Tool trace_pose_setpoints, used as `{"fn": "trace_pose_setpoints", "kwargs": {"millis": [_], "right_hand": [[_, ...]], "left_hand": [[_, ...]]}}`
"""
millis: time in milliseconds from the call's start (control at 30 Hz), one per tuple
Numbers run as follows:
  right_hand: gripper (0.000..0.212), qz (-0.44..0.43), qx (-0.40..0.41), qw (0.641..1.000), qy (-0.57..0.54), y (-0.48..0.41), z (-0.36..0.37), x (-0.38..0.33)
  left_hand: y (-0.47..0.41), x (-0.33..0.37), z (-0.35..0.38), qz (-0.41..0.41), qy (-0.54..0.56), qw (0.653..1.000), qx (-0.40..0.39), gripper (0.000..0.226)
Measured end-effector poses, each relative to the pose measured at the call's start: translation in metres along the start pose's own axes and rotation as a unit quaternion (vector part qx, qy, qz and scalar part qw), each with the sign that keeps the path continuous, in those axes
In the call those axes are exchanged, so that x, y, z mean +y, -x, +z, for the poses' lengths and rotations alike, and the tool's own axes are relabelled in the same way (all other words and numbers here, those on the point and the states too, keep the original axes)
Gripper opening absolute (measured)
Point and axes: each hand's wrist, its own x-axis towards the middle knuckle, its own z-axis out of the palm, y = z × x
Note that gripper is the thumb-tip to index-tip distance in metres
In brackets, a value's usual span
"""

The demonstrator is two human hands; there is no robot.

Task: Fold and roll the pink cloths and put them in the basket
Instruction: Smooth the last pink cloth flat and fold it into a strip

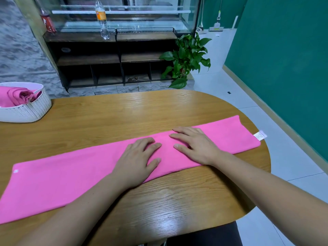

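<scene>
A long pink cloth (62, 176), folded into a narrow strip, lies flat across the wooden table (115, 110) from the near left to the far right. A white tag (260, 135) sticks out at its right end. My left hand (136, 162) and my right hand (193, 144) rest palm down on the middle of the strip, side by side, fingers straight. A white woven basket (33, 110) stands at the table's far left corner. It holds a rolled pink cloth (22, 95).
Beyond the table stands a dark shelf unit (110, 59) with two bottles (102, 18) on top. A potted green plant (186, 59) sits on the floor to its right. A green wall (284, 59) runs along the right. The table's rounded right edge lies close to the cloth's end.
</scene>
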Motion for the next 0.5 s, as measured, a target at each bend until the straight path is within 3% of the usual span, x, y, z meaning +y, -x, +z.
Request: {"fn": "trace_pose_setpoints", "kwargs": {"millis": [333,500], "right_hand": [[0.063,0.096,0.016,0.995,0.021,0.034,0.004,-0.012],[0.064,-0.043,-0.058,0.995,0.070,0.030,-0.011,-0.027]], "left_hand": [[-0.039,-0.013,-0.012,0.106,0.013,0.993,-0.058,0.058],[-0.047,-0.015,-0.016,0.133,0.021,0.990,-0.050,0.053]]}}
